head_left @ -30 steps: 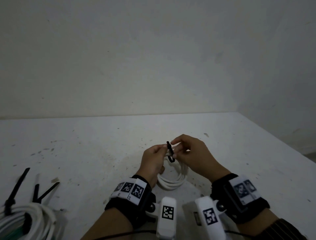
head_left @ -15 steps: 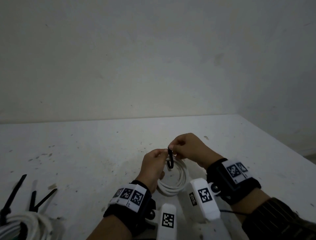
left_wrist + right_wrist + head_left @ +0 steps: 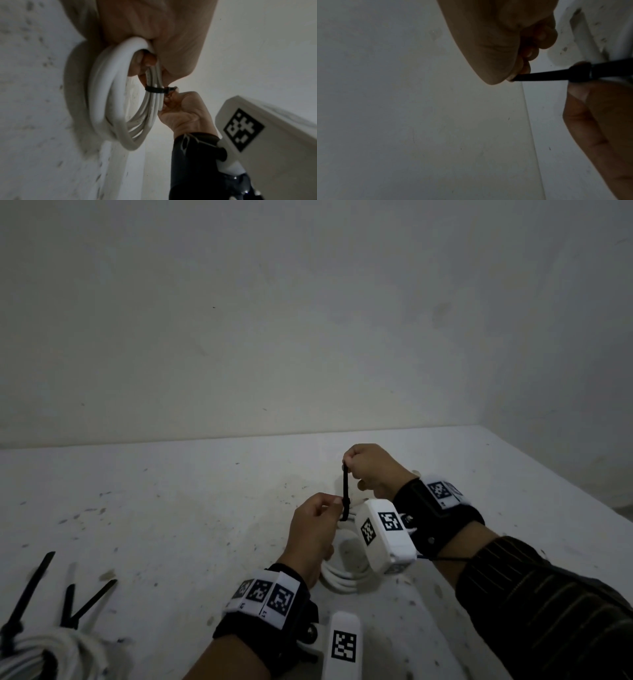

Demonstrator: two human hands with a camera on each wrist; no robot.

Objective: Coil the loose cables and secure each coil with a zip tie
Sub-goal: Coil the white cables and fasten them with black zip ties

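Note:
A white cable coil (image 3: 346, 578) (image 3: 113, 94) hangs from my left hand (image 3: 315, 529), just above the table in front of me. A black zip tie (image 3: 345, 494) (image 3: 156, 90) is looped snugly round its strands. My left hand grips the coil (image 3: 150, 56) and pinches the tie's head. My right hand (image 3: 370, 470), a little higher and further back, pinches the tie's tail (image 3: 539, 77) between thumb and finger, the strap stretched straight between the two hands. The right wrist camera hides part of the coil in the head view.
At the near left lies another white cable bundle (image 3: 51, 652) with black zip ties (image 3: 30, 587) sticking up from it. The speckled white table (image 3: 171, 508) meets a wall behind and drops off at its right edge (image 3: 565, 484).
My right hand has moved up and away from the left, drawing the tie's tail out longer and the loop tighter round the coil. The left hand has stayed with the coil.

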